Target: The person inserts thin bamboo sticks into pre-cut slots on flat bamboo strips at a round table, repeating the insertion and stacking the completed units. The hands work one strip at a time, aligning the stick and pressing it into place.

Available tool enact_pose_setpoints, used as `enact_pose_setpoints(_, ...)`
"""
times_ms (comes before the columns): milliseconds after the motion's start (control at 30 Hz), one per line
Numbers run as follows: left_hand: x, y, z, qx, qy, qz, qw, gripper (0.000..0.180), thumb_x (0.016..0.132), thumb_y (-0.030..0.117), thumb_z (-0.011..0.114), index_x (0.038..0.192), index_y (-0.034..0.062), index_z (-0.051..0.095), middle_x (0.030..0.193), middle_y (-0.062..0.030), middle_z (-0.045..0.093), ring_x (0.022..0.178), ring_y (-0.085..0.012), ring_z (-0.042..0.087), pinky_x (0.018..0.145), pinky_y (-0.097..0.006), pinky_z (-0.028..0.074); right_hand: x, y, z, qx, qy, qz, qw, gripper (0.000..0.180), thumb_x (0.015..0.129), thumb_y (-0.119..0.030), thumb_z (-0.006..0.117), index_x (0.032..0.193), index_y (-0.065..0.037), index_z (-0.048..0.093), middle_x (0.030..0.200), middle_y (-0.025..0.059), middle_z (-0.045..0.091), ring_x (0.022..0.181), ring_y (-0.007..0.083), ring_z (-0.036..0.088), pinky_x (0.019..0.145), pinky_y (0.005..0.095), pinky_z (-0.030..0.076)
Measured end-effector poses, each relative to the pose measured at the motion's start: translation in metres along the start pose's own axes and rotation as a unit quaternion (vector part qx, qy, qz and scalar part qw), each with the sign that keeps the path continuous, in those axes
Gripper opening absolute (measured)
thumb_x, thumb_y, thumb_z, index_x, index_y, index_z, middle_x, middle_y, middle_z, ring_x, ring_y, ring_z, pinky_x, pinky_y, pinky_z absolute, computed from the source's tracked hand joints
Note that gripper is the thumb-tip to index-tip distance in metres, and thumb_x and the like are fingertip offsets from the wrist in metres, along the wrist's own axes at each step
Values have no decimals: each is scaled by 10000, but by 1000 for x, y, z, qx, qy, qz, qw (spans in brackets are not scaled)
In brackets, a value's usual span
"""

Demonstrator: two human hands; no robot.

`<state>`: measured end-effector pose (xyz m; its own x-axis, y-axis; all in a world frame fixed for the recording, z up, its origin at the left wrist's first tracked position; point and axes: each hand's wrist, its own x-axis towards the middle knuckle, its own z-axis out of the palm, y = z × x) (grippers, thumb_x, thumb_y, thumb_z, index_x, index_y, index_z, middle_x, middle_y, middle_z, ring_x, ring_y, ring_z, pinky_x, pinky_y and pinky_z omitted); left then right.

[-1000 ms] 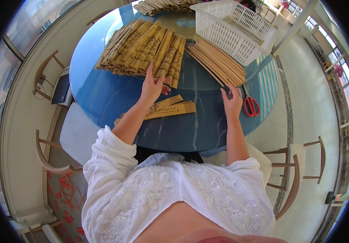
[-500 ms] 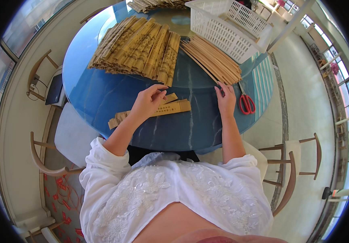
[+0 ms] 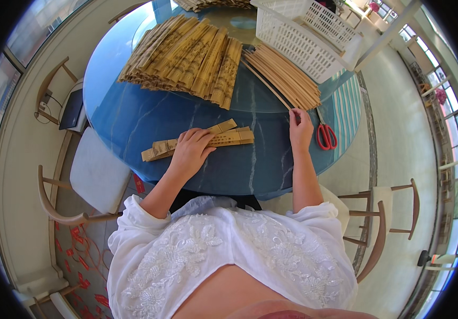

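Note:
Two folded gold paper strips (image 3: 238, 137) with dark printing lie crossed at a slight angle on the near part of the blue table. My left hand (image 3: 190, 150) is closed over their middle, fingers across the top and thumb on the near side, hiding where they overlap. To the right, my right hand (image 3: 301, 129) pinches the near end of a thin wooden stick (image 3: 271, 87) between thumb and fingertips. That stick lies along the left side of a bundle of similar wooden sticks (image 3: 287, 77). Beyond my left hand sits a large heap of folded gold paper strips (image 3: 186, 58).
Red-handled scissors (image 3: 326, 137) lie right of my right hand, blades near the sticks. A white perforated plastic basket (image 3: 306, 40) stands behind the bundle. More folded strips (image 3: 213, 4) lie at the far edge of the blue marbled table (image 3: 223, 178). Chairs (image 3: 380, 212) stand around it.
My left hand has come down onto the crossed strips, from hovering above them with fingers raised. My right hand has closed in a pinch on the stick's end.

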<state>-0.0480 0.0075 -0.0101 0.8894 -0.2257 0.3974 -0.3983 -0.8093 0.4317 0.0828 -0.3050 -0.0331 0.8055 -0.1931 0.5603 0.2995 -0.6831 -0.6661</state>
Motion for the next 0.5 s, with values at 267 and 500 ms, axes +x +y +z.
enact_pose_setpoints(267,-4,-4,-1,24,54,21,998,335,856,222,685,1146,57,648,1176,-70,639,1166,-275,543,1001,-419,408,10,13,-13,343,173,108,917,194,1050,-187,402,1095,1,414,931,166,652,718,192,636,683,300,557)
enact_pose_setpoints(500,-8,-16,-11,16,32,-59,998,353,864,215,686,1185,74,647,1142,-96,634,1143,-296,546,984,-426,412,12,7,-23,506,212,180,817,212,1051,-254,400,1072,-44,385,950,179,642,718,218,623,690,320,549)
